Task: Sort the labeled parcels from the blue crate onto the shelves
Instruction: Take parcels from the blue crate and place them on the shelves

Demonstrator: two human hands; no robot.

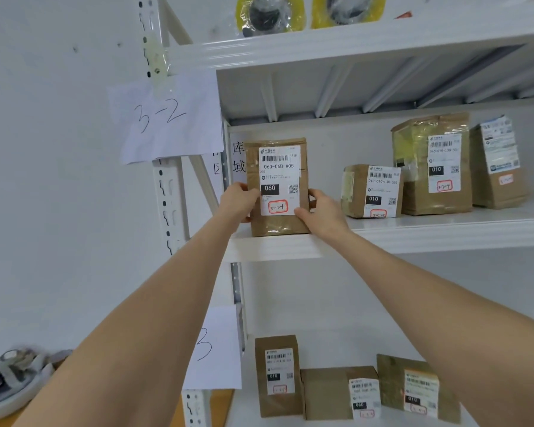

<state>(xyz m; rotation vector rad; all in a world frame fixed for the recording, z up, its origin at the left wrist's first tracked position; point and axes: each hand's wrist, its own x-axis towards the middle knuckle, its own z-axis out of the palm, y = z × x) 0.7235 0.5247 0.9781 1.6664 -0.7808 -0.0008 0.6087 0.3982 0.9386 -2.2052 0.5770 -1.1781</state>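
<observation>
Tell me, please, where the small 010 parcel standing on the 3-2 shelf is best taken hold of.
Probably by its top edge, from the front and above: the small 010 parcel stands upright with free space over it, while the taller parcel crowds its right side and the right hand, holding the 060 parcel, is near its left.

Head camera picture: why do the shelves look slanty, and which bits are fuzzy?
In the head view, the wide lens slants the shelf edges; the grey thing at bottom left is blurred; the label on the held parcel reads sharply; labels on the lowest parcels are soft; light is even.
</observation>
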